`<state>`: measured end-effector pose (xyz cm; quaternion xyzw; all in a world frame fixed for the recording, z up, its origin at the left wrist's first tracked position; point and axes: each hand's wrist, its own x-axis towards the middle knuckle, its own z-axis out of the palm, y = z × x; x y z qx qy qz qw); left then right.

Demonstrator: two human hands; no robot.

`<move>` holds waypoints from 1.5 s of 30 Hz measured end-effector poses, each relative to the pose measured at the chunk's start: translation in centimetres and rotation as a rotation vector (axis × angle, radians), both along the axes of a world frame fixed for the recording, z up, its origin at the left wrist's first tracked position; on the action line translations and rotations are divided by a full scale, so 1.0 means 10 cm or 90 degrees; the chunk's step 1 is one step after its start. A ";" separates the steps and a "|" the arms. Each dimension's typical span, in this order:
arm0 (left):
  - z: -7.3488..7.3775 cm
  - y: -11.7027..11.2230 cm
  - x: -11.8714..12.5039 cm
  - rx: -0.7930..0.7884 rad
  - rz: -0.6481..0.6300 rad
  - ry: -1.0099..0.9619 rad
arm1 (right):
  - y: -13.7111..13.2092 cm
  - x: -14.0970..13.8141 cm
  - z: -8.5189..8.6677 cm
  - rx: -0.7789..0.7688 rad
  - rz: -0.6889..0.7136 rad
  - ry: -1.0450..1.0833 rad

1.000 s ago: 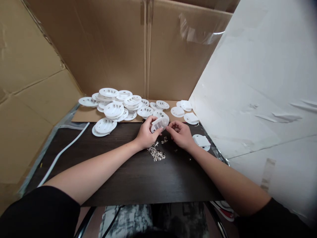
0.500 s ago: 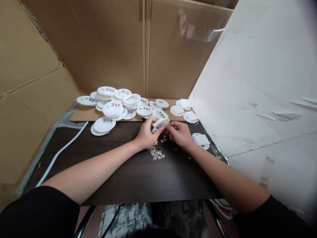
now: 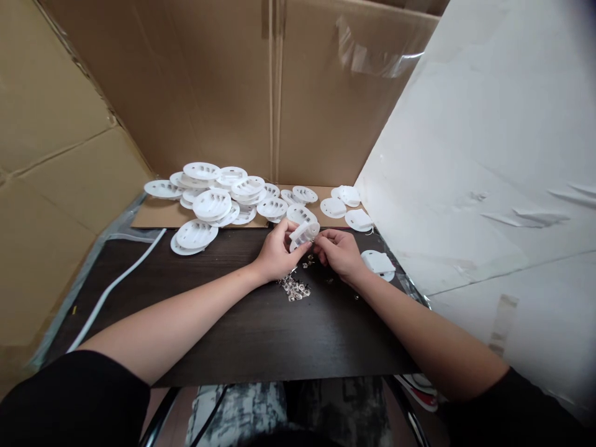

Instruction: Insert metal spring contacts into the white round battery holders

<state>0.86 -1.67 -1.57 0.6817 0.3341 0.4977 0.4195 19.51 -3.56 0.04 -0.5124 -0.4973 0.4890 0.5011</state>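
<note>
My left hand [image 3: 278, 253] is closed around a white round plastic battery case [image 3: 305, 233], tilted up above the table, thumb on its near face. At the case's right edge my right hand [image 3: 339, 249] pinches with thumb and forefinger. What sits between those fingertips is too small to make out. Just below the hands lies a loose pile of small shiny metal contact plates [image 3: 296, 289]. A few more metal plates [image 3: 308, 261] lie apart from it, between the hands. Behind the held case rests another white round case [image 3: 300, 214].
Many white round cases [image 3: 212, 205] are heaped at the back left on a cardboard sheet [image 3: 151, 214]. Several cases lie flat-side down at the right, one [image 3: 378, 264] beside my right wrist. A white cable [image 3: 116, 282] crosses the dark table [image 3: 261, 347]. Cardboard walls [image 3: 200, 87] enclose the back and left.
The held case has shifted slightly to the right and tilts a little differently. Both hands keep nearly the same place and grip.
</note>
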 end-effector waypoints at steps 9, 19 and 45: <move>0.01 -0.02 0.01 -0.026 -0.021 -0.019 | -0.03 -0.05 0.01 -0.030 -0.032 0.017; 0.07 -0.04 0.00 -0.020 0.017 0.020 | -0.06 -0.05 0.00 -0.008 -0.025 0.005; 0.03 -0.02 -0.05 0.045 -0.034 0.087 | -0.04 -0.02 0.02 -0.053 -0.036 -0.019</move>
